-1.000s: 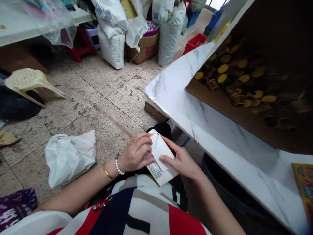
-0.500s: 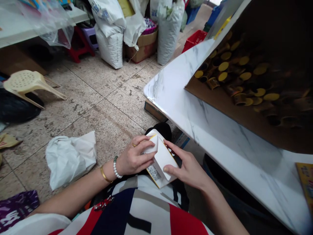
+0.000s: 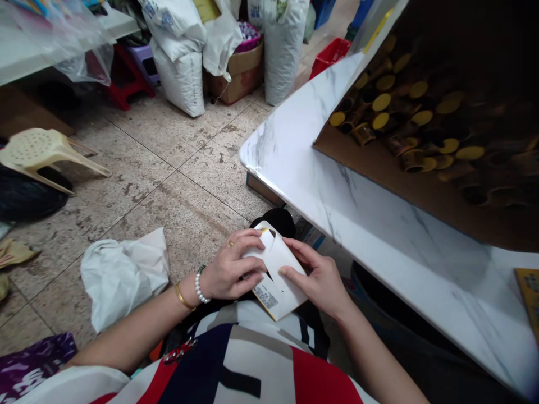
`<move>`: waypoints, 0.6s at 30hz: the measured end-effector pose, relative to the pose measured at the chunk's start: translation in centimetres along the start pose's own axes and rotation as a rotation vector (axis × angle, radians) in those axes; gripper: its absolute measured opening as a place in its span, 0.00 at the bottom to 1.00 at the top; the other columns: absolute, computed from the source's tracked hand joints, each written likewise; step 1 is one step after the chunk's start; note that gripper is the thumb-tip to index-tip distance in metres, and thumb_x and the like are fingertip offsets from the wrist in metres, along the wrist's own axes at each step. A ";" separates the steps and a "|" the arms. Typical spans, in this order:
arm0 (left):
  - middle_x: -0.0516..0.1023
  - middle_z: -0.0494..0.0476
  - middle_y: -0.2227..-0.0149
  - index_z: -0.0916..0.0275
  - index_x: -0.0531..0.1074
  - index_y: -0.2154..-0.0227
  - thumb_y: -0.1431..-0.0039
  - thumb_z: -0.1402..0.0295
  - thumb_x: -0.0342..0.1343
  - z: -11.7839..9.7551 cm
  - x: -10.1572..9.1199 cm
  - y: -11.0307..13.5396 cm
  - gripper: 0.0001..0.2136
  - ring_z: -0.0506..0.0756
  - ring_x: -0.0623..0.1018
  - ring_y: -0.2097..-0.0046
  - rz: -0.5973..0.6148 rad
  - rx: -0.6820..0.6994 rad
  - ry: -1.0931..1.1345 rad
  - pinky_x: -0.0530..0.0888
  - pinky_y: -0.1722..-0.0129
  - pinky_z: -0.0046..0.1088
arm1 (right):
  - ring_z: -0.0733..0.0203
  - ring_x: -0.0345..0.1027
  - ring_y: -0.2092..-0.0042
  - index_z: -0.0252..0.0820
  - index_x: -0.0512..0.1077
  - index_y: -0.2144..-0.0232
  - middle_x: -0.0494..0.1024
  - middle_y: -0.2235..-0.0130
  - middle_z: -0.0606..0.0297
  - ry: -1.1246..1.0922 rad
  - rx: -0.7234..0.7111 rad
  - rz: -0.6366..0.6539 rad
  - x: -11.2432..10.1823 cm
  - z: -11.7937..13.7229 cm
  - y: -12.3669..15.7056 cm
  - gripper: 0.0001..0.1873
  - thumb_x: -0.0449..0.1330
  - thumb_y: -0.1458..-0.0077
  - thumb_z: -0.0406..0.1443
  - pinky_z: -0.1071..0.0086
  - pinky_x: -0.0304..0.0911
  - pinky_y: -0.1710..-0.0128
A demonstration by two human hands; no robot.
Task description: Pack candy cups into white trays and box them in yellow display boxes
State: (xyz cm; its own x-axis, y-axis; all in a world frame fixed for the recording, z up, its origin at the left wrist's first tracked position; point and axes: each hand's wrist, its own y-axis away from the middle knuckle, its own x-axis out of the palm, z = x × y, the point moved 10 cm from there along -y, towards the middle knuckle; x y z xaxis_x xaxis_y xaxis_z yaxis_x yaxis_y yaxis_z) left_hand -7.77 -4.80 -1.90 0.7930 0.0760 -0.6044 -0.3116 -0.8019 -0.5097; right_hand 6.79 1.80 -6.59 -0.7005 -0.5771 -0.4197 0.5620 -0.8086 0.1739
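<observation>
Over my lap I hold a small white cardboard box (image 3: 288, 295) with yellow edges and fine grey print on one panel. Flaps at its far end are partly folded in, with dark gaps between them. The fingers of my left hand (image 3: 236, 268) are bent and press on the left flap. My right hand (image 3: 323, 280) grips the right side, its thumb on the white top and its fingers curled behind the edge. What is inside the box cannot be made out.
A marble-patterned table (image 3: 286, 151) stands at my right, bearing a large brown carton (image 3: 357, 174) of yellow-ended cylinders. On the floor lies a crumpled white bag (image 3: 126, 275). A cream plastic stool (image 3: 42, 146) is at the left; stuffed white sacks (image 3: 181, 73) stand ahead.
The flap under my right thumb, raised before, now lies flatter over the box's opening. Both hands stay on the box. The view has shifted slightly.
</observation>
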 end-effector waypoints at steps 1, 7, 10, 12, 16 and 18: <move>0.66 0.63 0.51 0.61 0.73 0.61 0.47 0.76 0.60 0.1 0.0 0.0 0.10 0.68 0.64 0.40 -0.004 0.000 0.021 0.68 0.42 0.54 | 0.58 0.76 0.49 0.49 0.69 0.44 0.79 0.48 0.68 -0.015 0.003 -0.007 -0.1 -0.2 0.0 0.26 0.65 0.44 0.40 0.67 0.71 0.49; 0.65 0.63 0.49 0.60 0.75 0.59 0.48 0.77 0.61 0.3 0.3 0.0 0.13 0.68 0.64 0.39 0.013 0.010 0.026 0.68 0.42 0.54 | 0.56 0.73 0.46 0.48 0.65 0.40 0.75 0.43 0.64 0.198 -0.113 -0.062 0.2 0.2 0.6 0.26 0.61 0.40 0.40 0.64 0.68 0.45; 0.66 0.63 0.49 0.61 0.75 0.59 0.49 0.78 0.61 0.5 0.5 0.1 0.14 0.67 0.65 0.40 0.022 -0.003 0.016 0.68 0.42 0.53 | 0.56 0.69 0.41 0.48 0.60 0.37 0.70 0.38 0.62 0.327 -0.195 -0.083 1.1 0.6 1.1 0.28 0.59 0.38 0.39 0.63 0.65 0.41; 0.66 0.63 0.49 0.61 0.75 0.60 0.49 0.77 0.61 0.6 0.6 0.1 0.13 0.67 0.66 0.40 0.018 -0.014 0.024 0.67 0.41 0.54 | 0.56 0.70 0.42 0.48 0.58 0.37 0.70 0.38 0.60 0.394 -0.212 -0.107 1.3 0.7 1.3 0.28 0.58 0.37 0.39 0.63 0.67 0.43; 0.64 0.63 0.47 0.60 0.76 0.63 0.47 0.75 0.61 0.8 0.2 0.0 0.09 0.67 0.65 0.40 -0.007 -0.066 0.027 0.66 0.40 0.55 | 0.54 0.68 0.40 0.48 0.50 0.32 0.67 0.36 0.57 0.496 -0.247 -0.061 1.4 1.6 1.5 0.33 0.56 0.36 0.39 0.61 0.69 0.44; 0.63 0.63 0.46 0.60 0.76 0.64 0.46 0.75 0.61 1.0 0.1 -0.1 0.07 0.67 0.63 0.39 0.000 -0.098 0.025 0.65 0.40 0.55 | 0.54 0.60 0.35 0.48 0.42 0.30 0.58 0.32 0.58 0.476 -0.264 0.071 2.1 1.9 1.5 0.39 0.56 0.37 0.39 0.59 0.65 0.40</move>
State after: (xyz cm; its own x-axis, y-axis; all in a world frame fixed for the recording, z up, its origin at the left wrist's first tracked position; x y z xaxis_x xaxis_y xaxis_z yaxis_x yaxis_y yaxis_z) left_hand -8.16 -4.14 -2.57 0.8063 0.0620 -0.5882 -0.2598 -0.8563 -0.4464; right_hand 5.36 -0.85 -5.56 -0.4148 -0.4647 -0.7823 0.7349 -0.6780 0.0131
